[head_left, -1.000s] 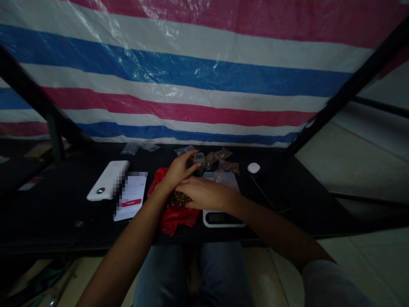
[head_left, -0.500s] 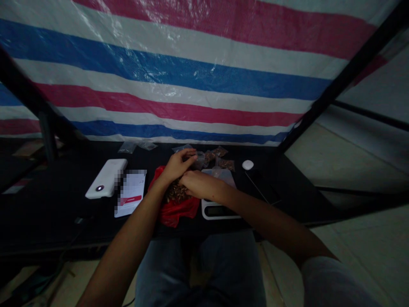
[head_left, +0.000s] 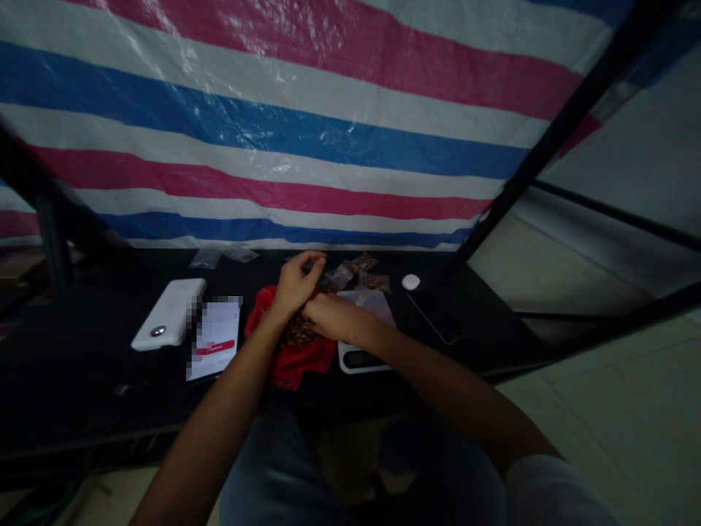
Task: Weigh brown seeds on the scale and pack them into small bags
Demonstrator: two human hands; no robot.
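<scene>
My left hand [head_left: 296,281] is closed in a pinch on a small clear plastic bag [head_left: 335,277], held above the table's back. My right hand [head_left: 335,318] lies with fingers curled over a pile of brown bits [head_left: 296,332] in a red plastic bag [head_left: 290,361]; what its fingers hold is hidden. Right behind that hand stands a white kitchen scale [head_left: 362,356] with a clear sheet on its platform.
A white power bank [head_left: 169,321] and a white-and-red card [head_left: 215,345] lie left on the black table [head_left: 82,365]. Small filled packets [head_left: 368,272], empty clear bags [head_left: 219,256], a white round object [head_left: 410,281] and a dark phone [head_left: 435,314] lie behind and right. A striped tarp hangs behind.
The view has tilted and shifted, so everything sits a little further left. My left hand has drawn the clear bag slightly closer. My right hand stays over the brown bits.
</scene>
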